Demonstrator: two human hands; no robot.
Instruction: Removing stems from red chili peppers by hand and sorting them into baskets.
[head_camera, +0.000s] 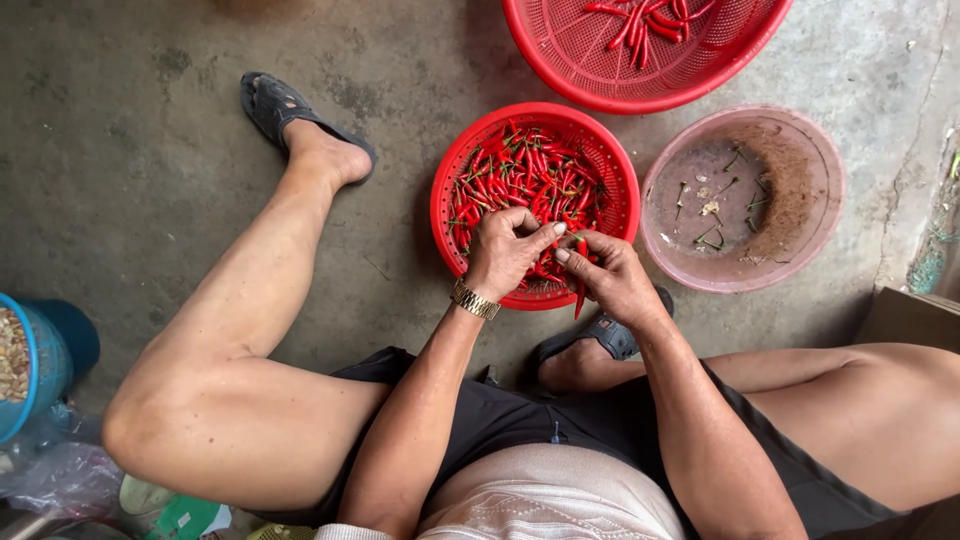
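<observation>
A round red basket (452, 180) full of small red chillies (525, 175) with green stems stands on the concrete floor between my legs. Over its near edge my left hand (505, 250), a gold watch on its wrist, pinches the top of a chilli. My right hand (610, 275) meets it fingertip to fingertip and grips a red chilli (580, 292) that hangs down past the basket rim.
A bigger red basket (560, 60) with a few chillies sits at the top. A pink bowl (815, 215) to the right holds green stems. A blue bucket (45, 360) and plastic bags lie at far left. My sandalled feet flank the basket.
</observation>
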